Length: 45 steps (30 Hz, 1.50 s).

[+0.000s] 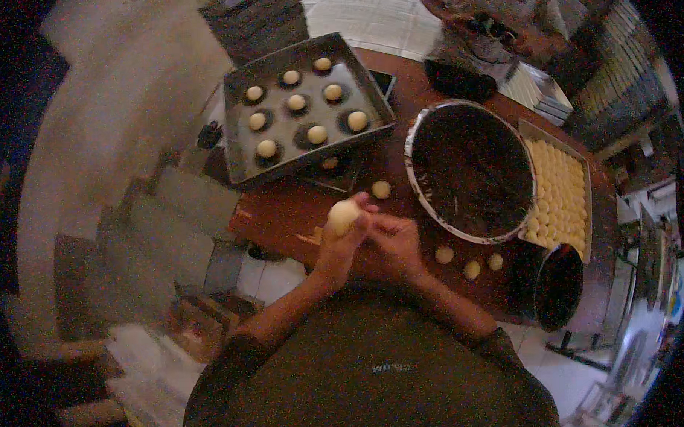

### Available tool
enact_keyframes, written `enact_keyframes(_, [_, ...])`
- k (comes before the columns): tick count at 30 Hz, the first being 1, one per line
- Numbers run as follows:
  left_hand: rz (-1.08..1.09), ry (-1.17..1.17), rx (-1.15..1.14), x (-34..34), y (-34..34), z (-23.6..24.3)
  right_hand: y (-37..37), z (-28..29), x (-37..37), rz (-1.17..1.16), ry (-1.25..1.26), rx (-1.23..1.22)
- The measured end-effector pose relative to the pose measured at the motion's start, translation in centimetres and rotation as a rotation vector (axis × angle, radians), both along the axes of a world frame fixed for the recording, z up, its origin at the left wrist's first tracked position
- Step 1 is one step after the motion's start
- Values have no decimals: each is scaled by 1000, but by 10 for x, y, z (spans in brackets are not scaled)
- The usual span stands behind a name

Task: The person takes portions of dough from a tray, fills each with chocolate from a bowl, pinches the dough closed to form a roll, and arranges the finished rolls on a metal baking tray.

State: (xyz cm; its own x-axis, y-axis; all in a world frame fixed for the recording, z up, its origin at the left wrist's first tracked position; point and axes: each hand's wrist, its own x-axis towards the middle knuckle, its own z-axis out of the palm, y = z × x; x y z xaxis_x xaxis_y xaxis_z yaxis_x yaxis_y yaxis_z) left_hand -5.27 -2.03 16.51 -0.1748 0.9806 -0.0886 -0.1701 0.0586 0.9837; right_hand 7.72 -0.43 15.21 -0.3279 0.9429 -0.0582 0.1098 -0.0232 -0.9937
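reddish-brown surface [282,212] fills the middle of the view, its near edge running just in front of the person's body, pale floor tiles showing beyond its left edge. open room lies on the bare stretch between the hands and the baking tray [308,105] further back. that grey tray holds nine pale dough balls, each on a dark paper cup, spaced well apart. a large round bowl [468,168] with a dark inside sits to the right, and just beside it a flat tray [563,194] is packed with rows of small yellow balls. three loose balls [470,263] lie near the bowl's front rim, one more [381,189] above the hands. left hand [341,243] has its grip closed around a pale dough ball [343,216], raised over the surface. right hand [396,242] presses against the left, fingers curled; whether it grips anything cannot be told.
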Motion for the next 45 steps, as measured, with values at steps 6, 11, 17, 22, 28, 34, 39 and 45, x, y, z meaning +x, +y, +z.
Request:
enact_keyframes(6, [-371,528,215,-118,-1,-72,-4,31,-21,201,-251,624])
enact_keyframes(11, [-435,1024,251,-134,0,-112,13,-87,-51,229,-265,836])
enact_keyframes(17, [112,1341,-199,-185,5,-147,27,-179,-41,467,-985,909])
enact_keyframes(22, [432,1586,-226,-155,24,-216,2,-185,-105,236,-784,987])
enact_keyframes(28, [401,1586,-206,-162,18,-192,56,-217,-73,264,-823,951])
enact_keyframes(34, [384,1500,-312,-165,32,-180,29,-221,-90,424,-708,952])
enact_keyframes(39, [438,1603,-265,-161,33,-187,59,-211,-90,420,-767,944])
enact_keyframes(45, [348,1548,-335,-167,44,-174,25,-193,-68,363,-585,977])
